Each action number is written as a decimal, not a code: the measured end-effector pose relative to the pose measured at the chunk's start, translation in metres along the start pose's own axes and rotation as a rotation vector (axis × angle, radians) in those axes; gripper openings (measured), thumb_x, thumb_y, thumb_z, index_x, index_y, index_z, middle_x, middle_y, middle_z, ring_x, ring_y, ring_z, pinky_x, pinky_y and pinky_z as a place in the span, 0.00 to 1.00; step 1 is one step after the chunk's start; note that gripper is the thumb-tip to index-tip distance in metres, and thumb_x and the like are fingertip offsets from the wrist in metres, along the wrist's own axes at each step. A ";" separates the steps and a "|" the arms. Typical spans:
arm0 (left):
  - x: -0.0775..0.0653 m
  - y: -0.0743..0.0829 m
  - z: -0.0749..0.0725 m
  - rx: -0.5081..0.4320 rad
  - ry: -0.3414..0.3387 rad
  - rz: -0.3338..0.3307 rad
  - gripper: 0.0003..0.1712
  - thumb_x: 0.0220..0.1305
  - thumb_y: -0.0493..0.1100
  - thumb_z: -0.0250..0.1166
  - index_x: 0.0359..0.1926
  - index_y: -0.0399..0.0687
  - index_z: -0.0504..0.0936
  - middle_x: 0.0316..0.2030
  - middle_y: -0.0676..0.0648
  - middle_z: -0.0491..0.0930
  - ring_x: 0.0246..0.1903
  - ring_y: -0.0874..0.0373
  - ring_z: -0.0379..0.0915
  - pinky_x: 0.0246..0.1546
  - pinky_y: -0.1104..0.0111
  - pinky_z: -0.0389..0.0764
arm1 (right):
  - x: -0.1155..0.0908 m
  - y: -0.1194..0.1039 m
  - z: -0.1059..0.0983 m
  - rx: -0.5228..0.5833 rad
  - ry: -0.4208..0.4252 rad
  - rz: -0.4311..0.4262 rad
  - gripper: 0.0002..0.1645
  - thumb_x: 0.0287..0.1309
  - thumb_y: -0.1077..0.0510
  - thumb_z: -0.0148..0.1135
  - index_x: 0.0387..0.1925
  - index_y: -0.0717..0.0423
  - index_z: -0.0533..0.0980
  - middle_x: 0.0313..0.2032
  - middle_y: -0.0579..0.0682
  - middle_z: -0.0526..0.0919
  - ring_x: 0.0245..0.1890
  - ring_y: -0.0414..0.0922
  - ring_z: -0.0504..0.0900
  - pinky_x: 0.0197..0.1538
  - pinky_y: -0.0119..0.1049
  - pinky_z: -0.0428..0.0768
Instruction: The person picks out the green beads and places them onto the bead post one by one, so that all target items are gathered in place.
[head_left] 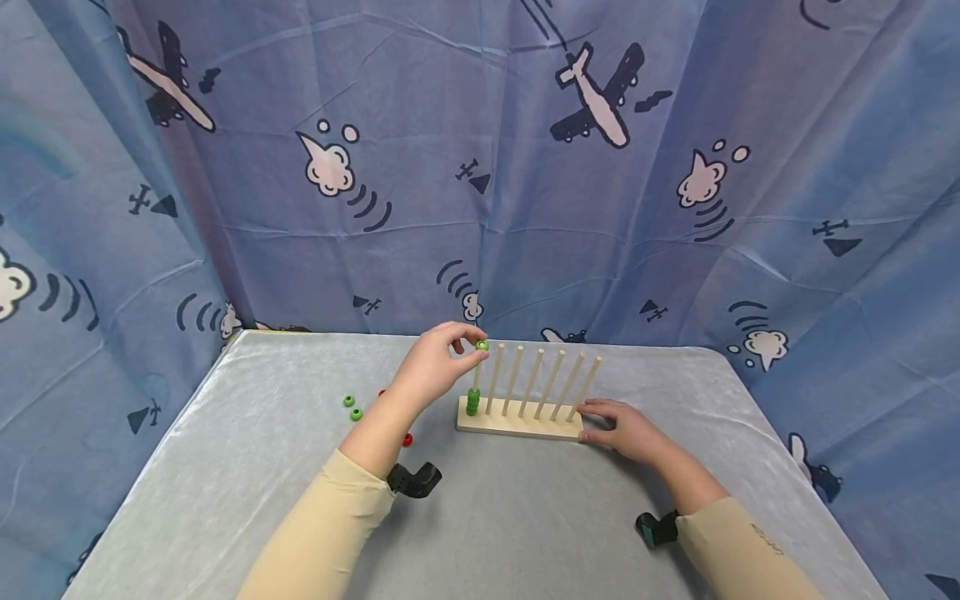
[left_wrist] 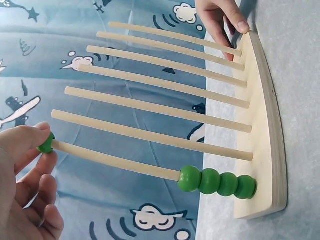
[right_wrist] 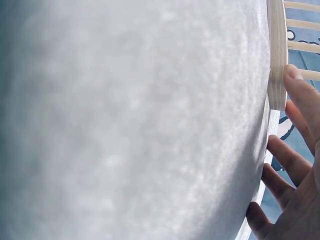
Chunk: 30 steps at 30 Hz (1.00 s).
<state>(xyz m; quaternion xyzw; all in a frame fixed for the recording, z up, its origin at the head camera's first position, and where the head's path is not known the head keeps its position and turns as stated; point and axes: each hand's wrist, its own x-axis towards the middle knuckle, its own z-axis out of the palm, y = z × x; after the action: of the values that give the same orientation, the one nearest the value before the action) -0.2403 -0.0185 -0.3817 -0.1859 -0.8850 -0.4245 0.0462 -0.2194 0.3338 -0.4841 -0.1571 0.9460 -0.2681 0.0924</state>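
My left hand (head_left: 438, 362) pinches a green bead (left_wrist: 46, 144) between thumb and index finger at the tip of the end peg of a wooden peg rack (head_left: 517, 427). Lower on that same peg, several green beads (left_wrist: 210, 181) are stacked against the base. The rack's other pegs (left_wrist: 150, 134) are bare. My right hand (head_left: 626, 427) grips the base's right end, its thumb (right_wrist: 294, 74) against the front edge and another finger behind. In the right wrist view the remaining fingers spread over the cloth beside the rack.
Two loose green beads (head_left: 352, 407) lie on the grey cloth-covered table (head_left: 247, 467) left of my left forearm. A red bead (head_left: 407, 439) lies by that forearm, and another red bead (head_left: 382, 392) is partly hidden behind it. A blue patterned curtain (head_left: 420, 208) hangs behind.
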 end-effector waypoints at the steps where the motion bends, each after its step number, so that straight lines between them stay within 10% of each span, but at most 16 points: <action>1: 0.000 0.000 0.000 -0.007 0.002 -0.003 0.12 0.66 0.50 0.68 0.49 0.59 0.85 0.44 0.58 0.80 0.41 0.59 0.72 0.38 0.62 0.75 | 0.000 0.000 0.000 -0.002 -0.001 0.000 0.34 0.59 0.44 0.68 0.62 0.58 0.76 0.64 0.65 0.72 0.66 0.66 0.65 0.64 0.63 0.63; 30: -0.008 -0.036 0.026 0.002 -0.061 -0.041 0.12 0.64 0.48 0.70 0.46 0.51 0.86 0.44 0.52 0.81 0.40 0.58 0.73 0.38 0.64 0.74 | -0.002 -0.001 0.000 -0.001 0.003 0.025 0.36 0.59 0.42 0.68 0.63 0.57 0.76 0.66 0.65 0.70 0.67 0.66 0.63 0.65 0.64 0.62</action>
<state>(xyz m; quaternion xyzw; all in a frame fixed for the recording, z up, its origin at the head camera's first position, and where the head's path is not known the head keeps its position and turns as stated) -0.2443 -0.0213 -0.4265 -0.1804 -0.8901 -0.4184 0.0107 -0.2170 0.3339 -0.4837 -0.1448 0.9481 -0.2668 0.0943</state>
